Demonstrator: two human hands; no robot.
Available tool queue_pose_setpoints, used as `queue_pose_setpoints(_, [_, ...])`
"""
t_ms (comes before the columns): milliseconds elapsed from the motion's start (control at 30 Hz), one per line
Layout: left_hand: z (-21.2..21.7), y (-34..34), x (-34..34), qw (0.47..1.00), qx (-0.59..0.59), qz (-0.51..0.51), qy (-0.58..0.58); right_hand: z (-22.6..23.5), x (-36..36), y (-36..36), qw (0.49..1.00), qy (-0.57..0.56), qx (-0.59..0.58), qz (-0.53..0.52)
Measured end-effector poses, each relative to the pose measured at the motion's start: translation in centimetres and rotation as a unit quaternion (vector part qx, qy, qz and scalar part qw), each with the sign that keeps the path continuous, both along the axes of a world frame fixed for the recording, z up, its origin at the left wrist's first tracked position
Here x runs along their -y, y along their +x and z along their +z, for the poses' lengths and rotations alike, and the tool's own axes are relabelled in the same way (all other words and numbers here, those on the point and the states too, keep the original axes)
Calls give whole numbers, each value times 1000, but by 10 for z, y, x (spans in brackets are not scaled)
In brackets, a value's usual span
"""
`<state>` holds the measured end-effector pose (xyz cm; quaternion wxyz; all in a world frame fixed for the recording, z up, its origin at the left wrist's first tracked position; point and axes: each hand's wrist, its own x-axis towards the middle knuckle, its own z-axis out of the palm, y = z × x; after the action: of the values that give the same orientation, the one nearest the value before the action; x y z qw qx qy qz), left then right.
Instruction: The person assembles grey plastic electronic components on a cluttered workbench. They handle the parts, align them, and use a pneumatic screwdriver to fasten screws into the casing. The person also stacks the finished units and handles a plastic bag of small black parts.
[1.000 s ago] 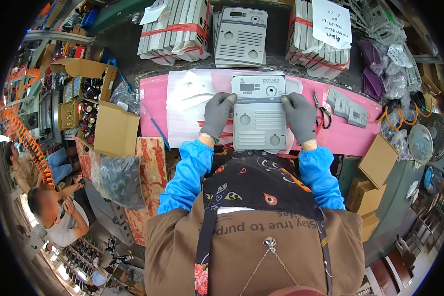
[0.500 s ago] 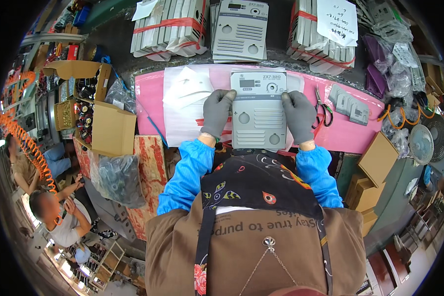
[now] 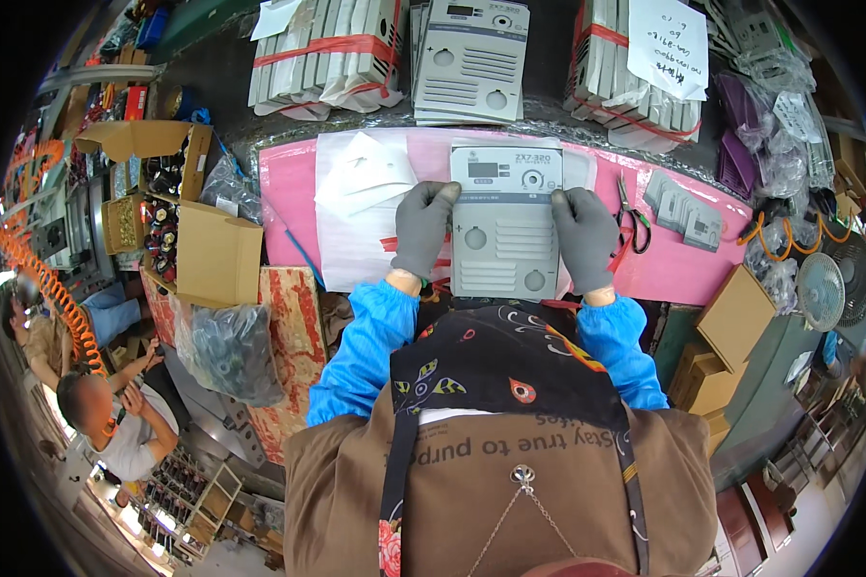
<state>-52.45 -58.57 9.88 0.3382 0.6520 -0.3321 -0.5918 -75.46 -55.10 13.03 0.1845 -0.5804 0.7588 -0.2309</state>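
A grey-and-white metal front panel (image 3: 506, 221) with slots, a small window and round holes faces me above the pink work mat (image 3: 289, 202). My left hand (image 3: 424, 229), in a grey glove, grips its left edge between thumb and fingers. On the opposite edge, my gloved right hand (image 3: 585, 238) pinches it the same way. Beneath and to the left lie sheets of white paper (image 3: 364, 181). Black-handled scissors (image 3: 632, 213) rest on the mat just right of my right hand, near a fanned row of small grey plates (image 3: 683, 210).
Beyond the mat stand a stack of similar panels (image 3: 471, 62) and two bundles, one of them (image 3: 332, 53) tied with red strap. Open cardboard boxes (image 3: 219, 255) with parts are at left, above a plastic bag (image 3: 229, 351). A fan (image 3: 822, 291) stands at right. A person (image 3: 130, 433) sits at lower left.
Both hands keep hold of the panel. It sits slightly lower in the picture, and the whole view has shifted a little.
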Motion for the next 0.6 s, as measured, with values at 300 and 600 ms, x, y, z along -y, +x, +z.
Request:
queue_pose_setpoints(300, [-1, -1, 0, 1000, 11, 2, -11, 4, 2, 3, 1000, 1, 13, -2])
queue_pose_setpoints(600, [-10, -1, -2, 1000, 12, 7, -16, 4, 2, 3, 1000, -2, 22, 3])
